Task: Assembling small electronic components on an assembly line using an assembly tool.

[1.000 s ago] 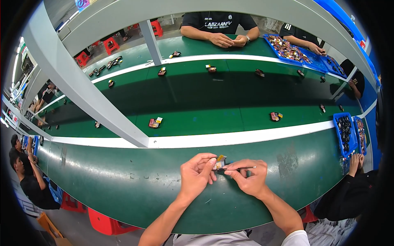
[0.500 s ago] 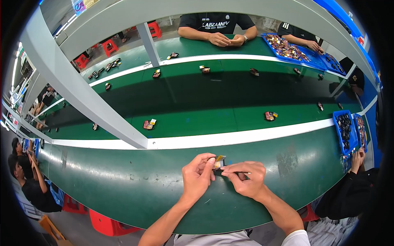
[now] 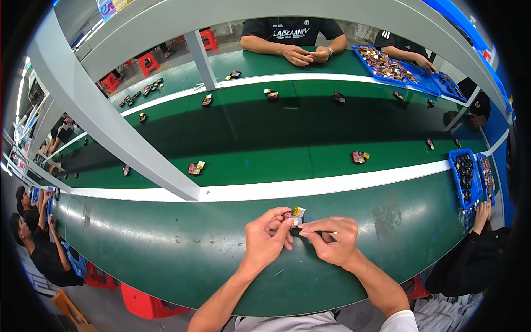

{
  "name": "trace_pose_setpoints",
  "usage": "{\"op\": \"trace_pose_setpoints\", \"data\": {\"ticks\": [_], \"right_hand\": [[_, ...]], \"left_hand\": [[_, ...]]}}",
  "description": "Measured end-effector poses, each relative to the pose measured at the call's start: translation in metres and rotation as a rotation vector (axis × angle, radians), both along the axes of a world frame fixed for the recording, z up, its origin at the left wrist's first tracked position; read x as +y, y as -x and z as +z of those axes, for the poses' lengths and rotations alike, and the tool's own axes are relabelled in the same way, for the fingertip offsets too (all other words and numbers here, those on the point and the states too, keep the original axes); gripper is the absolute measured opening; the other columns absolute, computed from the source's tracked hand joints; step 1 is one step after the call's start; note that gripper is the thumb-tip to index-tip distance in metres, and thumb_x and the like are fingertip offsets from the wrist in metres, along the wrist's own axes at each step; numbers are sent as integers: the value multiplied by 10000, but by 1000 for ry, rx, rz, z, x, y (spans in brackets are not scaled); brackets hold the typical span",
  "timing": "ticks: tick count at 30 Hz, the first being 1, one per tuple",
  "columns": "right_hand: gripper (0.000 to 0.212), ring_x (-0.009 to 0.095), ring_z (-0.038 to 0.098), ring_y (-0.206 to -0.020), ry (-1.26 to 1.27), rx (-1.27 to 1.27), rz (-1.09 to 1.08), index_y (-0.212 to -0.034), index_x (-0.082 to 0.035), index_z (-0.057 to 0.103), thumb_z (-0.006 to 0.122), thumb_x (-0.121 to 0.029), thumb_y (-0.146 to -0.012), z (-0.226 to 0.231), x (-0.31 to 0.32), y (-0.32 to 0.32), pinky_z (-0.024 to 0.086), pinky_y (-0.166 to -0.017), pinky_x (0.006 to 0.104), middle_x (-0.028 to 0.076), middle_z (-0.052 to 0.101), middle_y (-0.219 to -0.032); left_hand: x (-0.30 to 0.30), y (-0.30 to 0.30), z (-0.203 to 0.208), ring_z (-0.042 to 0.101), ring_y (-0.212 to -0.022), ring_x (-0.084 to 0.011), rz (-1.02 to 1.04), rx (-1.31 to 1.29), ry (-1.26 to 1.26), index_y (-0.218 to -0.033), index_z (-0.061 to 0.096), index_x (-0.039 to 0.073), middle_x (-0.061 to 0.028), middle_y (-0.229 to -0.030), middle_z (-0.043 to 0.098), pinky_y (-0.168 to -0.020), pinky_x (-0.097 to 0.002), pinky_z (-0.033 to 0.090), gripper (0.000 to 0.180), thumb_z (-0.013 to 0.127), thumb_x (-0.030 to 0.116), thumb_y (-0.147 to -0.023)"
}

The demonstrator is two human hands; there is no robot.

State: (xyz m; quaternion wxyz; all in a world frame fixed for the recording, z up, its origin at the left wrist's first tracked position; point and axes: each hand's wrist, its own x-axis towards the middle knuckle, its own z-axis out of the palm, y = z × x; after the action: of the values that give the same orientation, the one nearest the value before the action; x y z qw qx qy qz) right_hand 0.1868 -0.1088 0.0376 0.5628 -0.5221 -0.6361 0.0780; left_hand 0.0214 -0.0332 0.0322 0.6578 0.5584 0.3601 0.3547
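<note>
Above the near green table, my left hand (image 3: 263,239) is closed on a small dark electronic unit, gripped between thumb and fingers. A silver piece with a yellow edge, like a small pouch battery (image 3: 299,212), stands out from its top. My right hand (image 3: 335,241) pinches a thin stick-like tool (image 3: 333,232), whose pale end pokes out past the fingers. Its other end meets the lower right side of the unit. Fingers hide most of the unit, and the tool's working tip cannot be made out.
Beyond a white rail (image 3: 310,183) runs a green conveyor belt (image 3: 265,160) carrying several similar units (image 3: 359,157). A grey post (image 3: 110,122) slants across the left. Blue trays (image 3: 466,176) of parts stand at the right. Co-workers sit opposite and on both sides.
The units on the belt have shifted slightly left. In my left hand the unit has turned a little, showing more of the silver and yellow piece. My right hand has hardly moved.
</note>
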Motion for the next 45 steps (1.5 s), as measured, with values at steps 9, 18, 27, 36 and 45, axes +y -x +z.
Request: {"op": "trace_pose_setpoints", "data": {"ticks": [9, 18, 27, 36, 45], "right_hand": [[128, 78, 437, -388, 22, 31, -43, -825, -82, 758, 832, -17, -742, -1, 4, -1, 344, -415, 247, 27, 747, -738], [76, 24, 381, -437, -83, 274, -181, -809, 10, 746, 818, 0, -785, -22, 14, -24, 302, -429, 218, 35, 778, -931], [140, 50, 363, -399, 26, 228, -192, -900, -45, 753, 832, -54, -786, -27, 13, -18, 281, -408, 249, 10, 667, -646], [162, 35, 360, -397, 1, 168, -212, -906, -29, 768, 840, -28, -761, -24, 13, -23, 283, -417, 232, -14, 576, -529], [159, 32, 363, -401, 26, 153, -181, -898, -21, 765, 842, -26, -759, -23, 14, -17, 289, -405, 237, 0, 653, -607]], "left_hand": [[13, -2, -4, 670, -576, -156, -4, 8, 65, -1115, 634, -105, -119, -802, 690, -486, -277, 572, 176, 614, -33, -956], [171, -15, 0, 710, -619, -252, 259, 547, -325, -1046, 658, -101, -194, -974, 672, -508, -355, 581, 228, 643, 101, -942], [154, -119, 16, 726, -634, -228, -27, 581, -725, -967, 755, 15, -129, -796, 740, -580, -338, 580, 177, 699, 153, -871], [121, -209, 3, 649, -483, -142, -250, 656, -348, -776, 724, -30, -73, -634, 702, -452, -281, 548, 256, 803, 203, -846], [129, -194, -13, 648, -520, -139, -95, 681, -571, -701, 685, -13, -91, -666, 708, -438, -258, 450, 308, 832, 225, -830]]}}
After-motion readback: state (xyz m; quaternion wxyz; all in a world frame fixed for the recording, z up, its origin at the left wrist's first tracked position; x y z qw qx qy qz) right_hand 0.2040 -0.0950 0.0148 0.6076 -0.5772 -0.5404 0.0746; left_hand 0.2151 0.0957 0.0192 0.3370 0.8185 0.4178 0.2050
